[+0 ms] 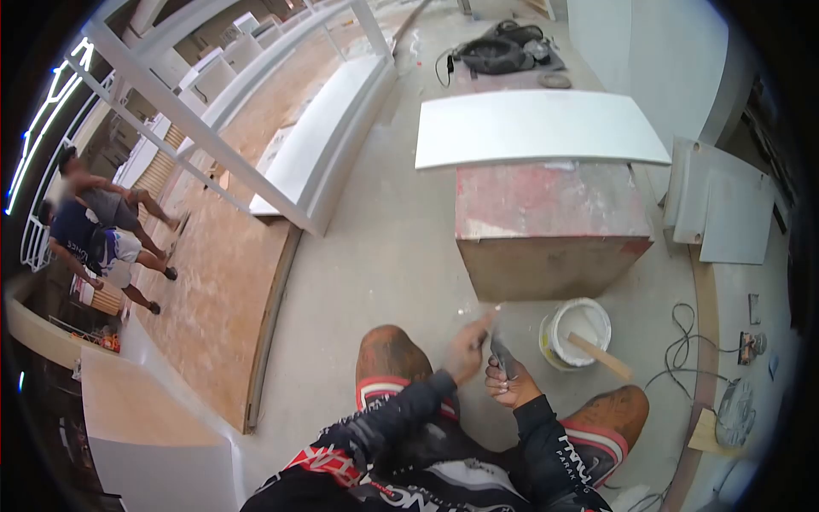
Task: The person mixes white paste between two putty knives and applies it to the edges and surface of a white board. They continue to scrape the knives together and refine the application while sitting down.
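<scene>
Down between the knees, the left hand (467, 348) was blurred, fingers curled around a thin pale stick-like tool (488, 319) whose tip smeared out of focus. The right hand (510, 382) was closed on a flat grey blade (500, 356), a scraper perhaps, hard to tell. Just beside them on the dusty concrete floor (384, 247) sat a round white bucket (577, 333) of pale paste with a flat wooden stick (601, 356) leaning in it. Beyond stood a boxy, paint-stained red block (550, 226) carrying a smooth, curved white panel (537, 128). Two people (102, 230) stood far left, faces indistinct.
</scene>
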A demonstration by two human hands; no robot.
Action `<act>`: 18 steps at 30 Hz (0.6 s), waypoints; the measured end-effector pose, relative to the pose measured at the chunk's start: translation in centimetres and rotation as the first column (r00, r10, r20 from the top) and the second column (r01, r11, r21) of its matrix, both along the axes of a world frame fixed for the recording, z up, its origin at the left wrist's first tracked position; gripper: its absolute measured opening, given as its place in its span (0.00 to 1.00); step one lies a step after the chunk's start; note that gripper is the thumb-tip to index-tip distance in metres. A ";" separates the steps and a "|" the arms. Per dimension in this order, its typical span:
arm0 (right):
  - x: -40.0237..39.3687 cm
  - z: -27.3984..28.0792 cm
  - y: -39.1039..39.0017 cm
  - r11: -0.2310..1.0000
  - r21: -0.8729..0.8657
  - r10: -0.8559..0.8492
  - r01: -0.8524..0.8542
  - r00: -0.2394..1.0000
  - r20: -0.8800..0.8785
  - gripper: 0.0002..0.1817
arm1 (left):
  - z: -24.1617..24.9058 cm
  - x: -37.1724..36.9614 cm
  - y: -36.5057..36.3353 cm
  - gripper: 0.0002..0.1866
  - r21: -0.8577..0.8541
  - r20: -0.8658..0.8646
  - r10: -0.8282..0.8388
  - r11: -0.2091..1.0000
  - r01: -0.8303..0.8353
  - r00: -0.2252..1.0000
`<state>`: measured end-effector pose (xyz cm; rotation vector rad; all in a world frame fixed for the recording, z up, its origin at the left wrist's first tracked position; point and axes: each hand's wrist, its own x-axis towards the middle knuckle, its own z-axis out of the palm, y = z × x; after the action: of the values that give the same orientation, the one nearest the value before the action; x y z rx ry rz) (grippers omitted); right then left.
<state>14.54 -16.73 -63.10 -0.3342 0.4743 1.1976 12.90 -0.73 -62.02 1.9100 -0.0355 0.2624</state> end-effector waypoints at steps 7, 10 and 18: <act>-1.9 3.3 -3.4 0.514 -0.445 -0.393 0.733 0.663 0.638 0.15 | 1.9 -1.7 2.6 0.10 -0.748 -0.584 0.091 0.324 -0.579 0.806; -2.7 5.2 -3.8 0.402 -0.396 0.111 0.825 0.385 0.916 0.14 | -0.5 -2.1 3.0 0.09 -0.766 -0.487 -0.376 -0.248 -0.593 0.788; -5.2 11.5 0.6 0.773 0.015 0.463 0.635 -0.580 0.670 0.28 | -2.2 -7.2 0.3 0.15 -0.682 -0.160 -0.564 -0.530 -0.504 0.810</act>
<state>9.36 -16.18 -51.63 -1.8492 -1.0364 -0.2903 5.65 -0.43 -64.23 -0.3239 0.4779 -0.4414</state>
